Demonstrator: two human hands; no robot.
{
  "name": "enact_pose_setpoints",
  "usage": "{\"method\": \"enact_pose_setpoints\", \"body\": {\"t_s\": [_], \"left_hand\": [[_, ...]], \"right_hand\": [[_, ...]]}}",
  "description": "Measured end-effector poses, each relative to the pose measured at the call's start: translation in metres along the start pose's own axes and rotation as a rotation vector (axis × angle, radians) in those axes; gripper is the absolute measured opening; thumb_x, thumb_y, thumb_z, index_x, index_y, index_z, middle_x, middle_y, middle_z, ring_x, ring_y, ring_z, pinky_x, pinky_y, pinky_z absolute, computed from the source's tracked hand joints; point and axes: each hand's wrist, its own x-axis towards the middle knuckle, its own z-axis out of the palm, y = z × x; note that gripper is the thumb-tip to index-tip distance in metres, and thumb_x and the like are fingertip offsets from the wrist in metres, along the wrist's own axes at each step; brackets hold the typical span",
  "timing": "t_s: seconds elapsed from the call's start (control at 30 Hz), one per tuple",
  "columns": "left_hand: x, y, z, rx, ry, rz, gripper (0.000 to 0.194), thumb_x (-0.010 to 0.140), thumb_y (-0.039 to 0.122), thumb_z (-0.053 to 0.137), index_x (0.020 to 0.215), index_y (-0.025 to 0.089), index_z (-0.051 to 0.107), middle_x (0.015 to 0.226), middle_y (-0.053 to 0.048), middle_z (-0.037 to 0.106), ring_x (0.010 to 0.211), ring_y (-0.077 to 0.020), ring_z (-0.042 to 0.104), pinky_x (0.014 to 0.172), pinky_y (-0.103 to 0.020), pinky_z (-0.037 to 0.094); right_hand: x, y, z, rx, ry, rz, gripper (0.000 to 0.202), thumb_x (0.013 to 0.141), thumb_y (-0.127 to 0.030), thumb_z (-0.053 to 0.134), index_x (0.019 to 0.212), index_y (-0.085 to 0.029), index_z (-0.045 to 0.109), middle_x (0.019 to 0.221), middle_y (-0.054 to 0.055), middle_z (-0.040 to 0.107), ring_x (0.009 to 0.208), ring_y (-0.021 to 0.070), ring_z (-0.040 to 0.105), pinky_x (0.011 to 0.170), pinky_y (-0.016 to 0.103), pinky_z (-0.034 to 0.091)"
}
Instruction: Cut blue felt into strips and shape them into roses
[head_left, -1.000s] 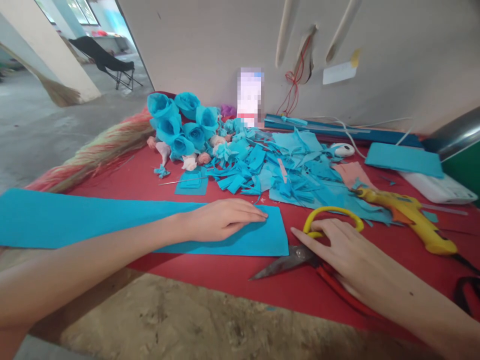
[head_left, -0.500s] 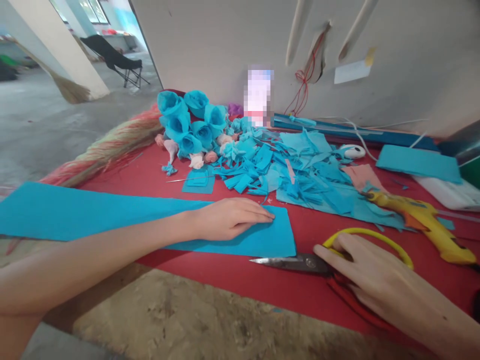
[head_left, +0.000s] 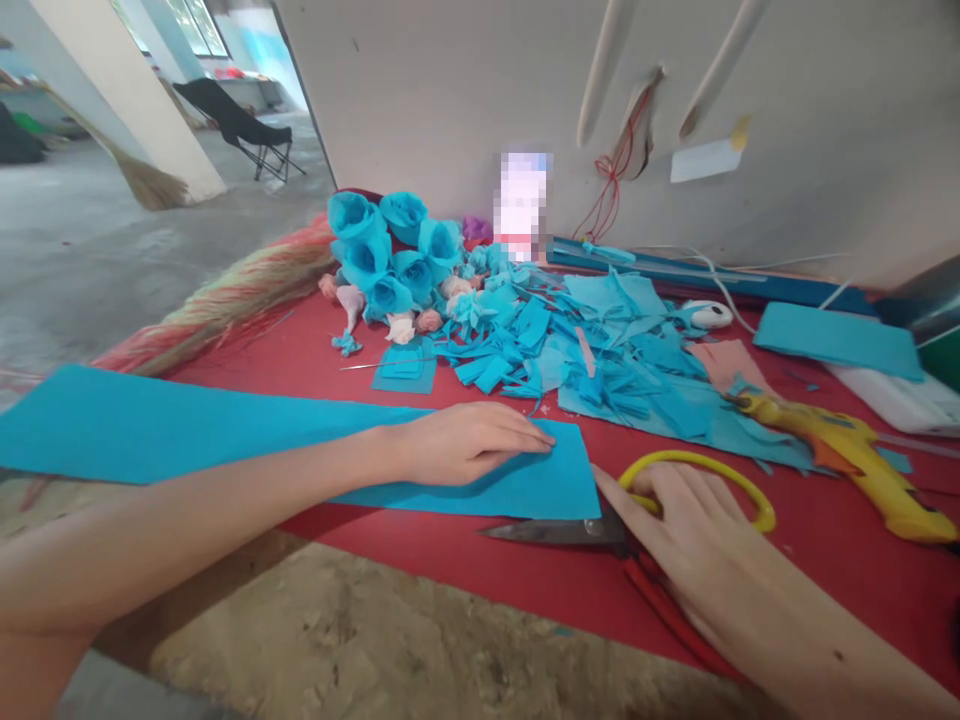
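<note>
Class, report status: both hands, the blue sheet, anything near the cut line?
Left hand flat on blue sheet. Right hand resting on scissors, blades shut, beside sheet's end. Scrap pile behind, apart.

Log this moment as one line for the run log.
left hand flat on blue felt strip | right hand on scissors | glue gun idle

Both forearms were bare to the edge of view, the left hand and right hand without rings or gloves.
</note>
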Motion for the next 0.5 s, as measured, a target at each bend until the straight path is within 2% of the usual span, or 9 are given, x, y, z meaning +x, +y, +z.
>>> {"method": "enact_pose_setpoints", "body": {"t_s": [0.1, 0.27, 0.4, 0.5], "left_hand": [[0.0, -0.001, 0.0, -0.001, 0.009, 0.009, 0.034, 0.089, 0.009, 0.035, 0.116, 0.009, 0.055, 0.121, -0.01, 0.057, 0.114, -0.0179, 0.05, 0.101, -0.03, 0.037], [-0.001, -0.001, 0.0, -0.007, 0.018, 0.01, 0.033, 0.089, 0.011, 0.035, 0.116, 0.01, 0.055, 0.122, -0.01, 0.056, 0.114, -0.0182, 0.05, 0.1, -0.03, 0.037], [-0.001, 0.0, 0.0, -0.011, 0.019, 0.008, 0.033, 0.09, 0.011, 0.035, 0.116, 0.012, 0.055, 0.121, -0.01, 0.057, 0.114, -0.0181, 0.05, 0.1, -0.031, 0.038], [-0.001, 0.001, 0.0, -0.006, 0.027, 0.011, 0.032, 0.089, 0.011, 0.036, 0.115, 0.013, 0.055, 0.12, -0.01, 0.058, 0.114, -0.0179, 0.051, 0.1, -0.031, 0.038]], "right_hand": [[0.003, -0.002, -0.001, 0.083, -0.048, 0.022, 0.05, 0.065, 0.001, 0.035, 0.113, -0.004, 0.048, 0.075, 0.012, 0.051, 0.069, 0.0247, 0.049, 0.056, 0.037, 0.044], [-0.004, 0.0, -0.003, 0.18, -0.066, 0.065, 0.048, 0.065, 0.002, 0.034, 0.107, -0.008, 0.054, 0.074, 0.01, 0.054, 0.067, 0.0208, 0.05, 0.057, 0.032, 0.044], [-0.008, 0.004, 0.0, 0.169, 0.012, 0.016, 0.032, 0.076, -0.002, 0.036, 0.096, -0.01, 0.06, 0.069, 0.008, 0.054, 0.063, 0.0182, 0.05, 0.055, 0.029, 0.043], [-0.008, 0.006, 0.008, 0.135, 0.107, -0.004, 0.029, 0.082, -0.004, 0.034, 0.093, -0.011, 0.06, 0.065, 0.006, 0.052, 0.059, 0.0161, 0.048, 0.053, 0.026, 0.039]]}}
